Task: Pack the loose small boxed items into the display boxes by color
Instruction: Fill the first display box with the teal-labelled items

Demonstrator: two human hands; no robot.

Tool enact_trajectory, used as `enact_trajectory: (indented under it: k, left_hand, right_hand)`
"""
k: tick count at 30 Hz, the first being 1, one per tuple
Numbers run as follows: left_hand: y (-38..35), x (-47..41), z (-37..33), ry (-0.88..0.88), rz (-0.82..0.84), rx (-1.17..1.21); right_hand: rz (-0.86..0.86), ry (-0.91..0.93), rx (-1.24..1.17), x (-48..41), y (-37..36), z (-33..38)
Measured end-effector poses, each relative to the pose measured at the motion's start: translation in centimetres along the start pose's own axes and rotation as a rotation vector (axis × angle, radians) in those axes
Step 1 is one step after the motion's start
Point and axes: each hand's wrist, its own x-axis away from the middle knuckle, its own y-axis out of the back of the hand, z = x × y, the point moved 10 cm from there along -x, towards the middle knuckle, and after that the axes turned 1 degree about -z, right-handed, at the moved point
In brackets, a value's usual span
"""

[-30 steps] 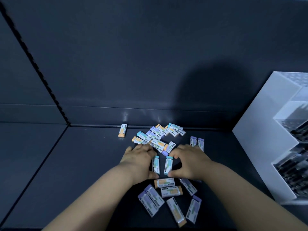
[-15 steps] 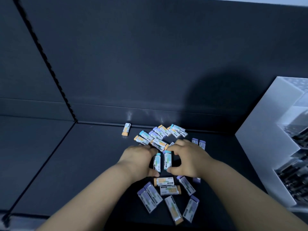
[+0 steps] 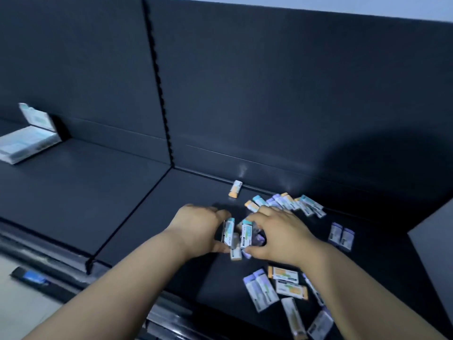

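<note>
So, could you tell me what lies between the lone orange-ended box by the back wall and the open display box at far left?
Only bare dark shelf between the orange-ended box and the display box, per the head view.

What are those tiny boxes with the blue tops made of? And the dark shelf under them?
The blue-topped boxes look like thin printed cardboard: sharp folded edges, flat matte faces with labels. Motion blur leaves this open. The shelf looks like dark painted metal with a smooth satin finish: it shows soft light reflections near the back wall.
</note>
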Motion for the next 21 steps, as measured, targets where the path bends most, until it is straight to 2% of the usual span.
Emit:
enact_trajectory:
  k: [5, 15, 21]
  left_hand:
    - [0.1, 4.0, 7.8, 0.048, -0.027, 0.013]
    - [-0.4, 12.9, 28.8, 0.137, -0.02, -0.035]
    - [-0.2, 15.9, 36.6, 0.142, -0.037, -0.071]
  right_hand:
    - [-0.006, 0.056, -0.022, -4.2, -0.5, 7.7]
    - [-0.013, 0.097, -0.056, -15.2, -4.1, 26.4]
    - [-0.007, 0.119, -0.049, -19.9, -4.8, 33.8]
